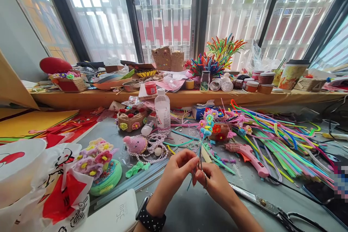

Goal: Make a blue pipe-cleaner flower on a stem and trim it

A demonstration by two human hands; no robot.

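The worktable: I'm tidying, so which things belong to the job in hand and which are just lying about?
Likely in the job:
small scissors
thin teal strand
perhaps fuzzy stems

Seemingly lying about:
drink bottle
bead strings
pink toy

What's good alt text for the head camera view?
The right hand holds small scissors and the left hand apparently a thin teal strip above a cluttered grey table. To the right lie a pink glue gun, large scissors and colorful pipe cleaners.
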